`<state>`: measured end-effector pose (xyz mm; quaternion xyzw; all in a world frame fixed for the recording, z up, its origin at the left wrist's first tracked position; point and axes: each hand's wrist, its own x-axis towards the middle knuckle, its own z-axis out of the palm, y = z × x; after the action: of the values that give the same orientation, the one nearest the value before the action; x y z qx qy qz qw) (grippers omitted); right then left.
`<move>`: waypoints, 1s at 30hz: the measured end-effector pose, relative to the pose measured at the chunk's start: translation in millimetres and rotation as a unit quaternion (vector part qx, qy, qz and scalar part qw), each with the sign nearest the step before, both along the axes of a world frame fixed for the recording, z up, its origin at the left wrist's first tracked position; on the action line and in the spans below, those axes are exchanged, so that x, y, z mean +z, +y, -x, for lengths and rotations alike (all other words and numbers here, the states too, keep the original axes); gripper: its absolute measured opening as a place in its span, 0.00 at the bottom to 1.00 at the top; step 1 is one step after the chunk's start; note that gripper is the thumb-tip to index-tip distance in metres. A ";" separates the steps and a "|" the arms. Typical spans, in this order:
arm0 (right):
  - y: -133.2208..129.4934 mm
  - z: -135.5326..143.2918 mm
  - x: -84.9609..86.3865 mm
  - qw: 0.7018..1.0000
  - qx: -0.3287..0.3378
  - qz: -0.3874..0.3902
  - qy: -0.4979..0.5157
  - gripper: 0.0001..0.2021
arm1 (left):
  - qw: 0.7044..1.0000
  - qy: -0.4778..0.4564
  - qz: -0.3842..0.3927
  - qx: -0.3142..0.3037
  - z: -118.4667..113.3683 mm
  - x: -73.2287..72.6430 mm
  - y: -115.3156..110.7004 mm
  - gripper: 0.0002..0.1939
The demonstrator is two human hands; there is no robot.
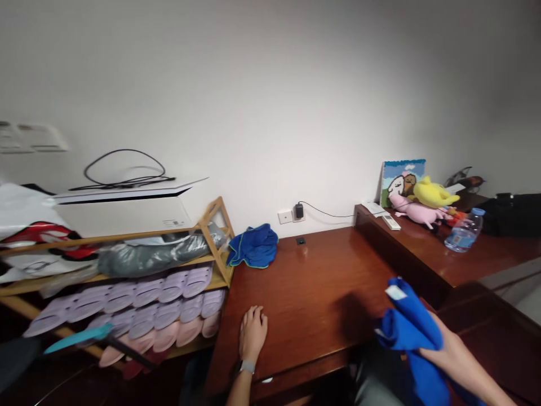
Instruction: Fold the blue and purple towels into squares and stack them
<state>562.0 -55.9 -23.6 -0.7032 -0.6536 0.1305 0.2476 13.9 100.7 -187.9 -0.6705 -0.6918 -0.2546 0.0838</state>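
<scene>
Your left hand [252,334] lay palm-down at eight o'clock on shiny red-brown wooden desk [313,276], fingers loose, gripping nothing, maybe for leaning. Right hand [448,348] squeezed folded bright-blue cloth [412,330] at four, likely against flopping. Crumpled dark-blue, green-edged cloth [256,246] sat at ten, maybe out of way.

A cloth [254,246] lies on the table [313,282], at its back left corner, right of a rack [216,252] holding slippers [146,294].
</scene>
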 end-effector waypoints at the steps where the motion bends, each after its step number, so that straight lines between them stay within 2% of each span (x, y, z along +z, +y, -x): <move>1: 22.5 22.5 10.3 0.999 0.046 0.009 0.021 0.39 | 1.000 -0.003 0.000 0.000 -1.0 1.2 -1.5 0.18; 3: 70.0 76.0 36.0 0.991 0.131 0.035 0.006 0.43 | 1.000 -0.012 0.001 0.000 -3.3 4.5 -4.8 0.17; 6: 149.4 170.2 81.4 0.965 0.231 0.027 -0.121 0.44 | 0.999 -0.031 -0.001 0.004 -6.2 10.4 -9.6 0.15; 7: 176.3 202.9 96.4 0.955 0.254 0.003 -0.155 0.44 | 0.999 -0.037 -0.001 0.006 -6.9 12.1 -11.1 0.15; 9: 223.8 265.2 122.2 0.941 0.261 -0.080 -0.199 0.47 | 0.999 -0.046 0.000 0.008 -7.8 14.9 -13.9 0.14; 11: 255.1 315.4 134.8 0.934 0.265 -0.161 -0.178 0.46 | 0.999 -0.052 0.001 0.012 -8.2 16.3 -16.2 0.14; 12: 262.9 333.3 133.1 0.932 0.267 -0.199 -0.142 0.42 | 0.998 -0.055 0.002 0.015 -8.3 16.5 -17.1 0.14; 13: 265.4 345.4 124.6 0.930 0.270 -0.229 -0.095 0.37 | 0.998 -0.056 0.003 0.020 -8.4 16.5 -17.8 0.14; 14: 263.1 351.6 108.9 0.928 0.271 -0.252 -0.043 0.29 | 0.998 -0.056 0.006 0.026 -8.5 16.4 -18.3 0.15; 15: 256.7 352.1 86.0 0.926 0.269 -0.265 0.005 0.23 | 0.998 -0.053 0.010 0.031 -8.6 16.2 -18.6 0.15; 17: 235.7 339.2 23.3 0.929 0.263 -0.252 0.063 0.16 | 0.998 -0.043 0.016 0.039 -8.9 15.9 -18.8 0.15; 20: 200.0 301.0 -83.8 0.958 0.225 -0.169 0.048 0.15 | 0.999 -0.026 0.015 0.039 -9.5 16.6 -18.5 0.16; 22: 182.9 275.9 -139.1 0.972 0.198 -0.121 0.031 0.17 | 0.999 -0.016 0.013 0.036 -10.0 18.3 -18.1 0.16; 23: 177.6 266.1 -158.1 0.976 0.188 -0.105 0.021 0.19 | 0.999 -0.011 0.012 0.035 -10.3 19.5 -17.9 0.16; 24: 174.3 258.9 -171.1 0.979 0.180 -0.093 0.013 0.20 | 0.999 -0.007 0.012 0.034 -10.7 20.7 -17.8 0.16; 26: 172.3 252.1 -182.7 0.983 0.167 -0.078 -0.002 0.22 | 0.999 0.000 0.016 0.033 -11.6 22.9 -17.6 0.16; 30: 174.3 255.9 -178.8 0.984 0.158 -0.076 -0.022 0.22 | 0.999 0.015 0.033 0.034 -14.7 23.7 -19.2 0.17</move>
<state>306.1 118.4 -202.4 -0.5732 -0.7695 0.1028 0.2622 28.6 81.5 -164.2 -0.6526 -0.7210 -0.2184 0.0809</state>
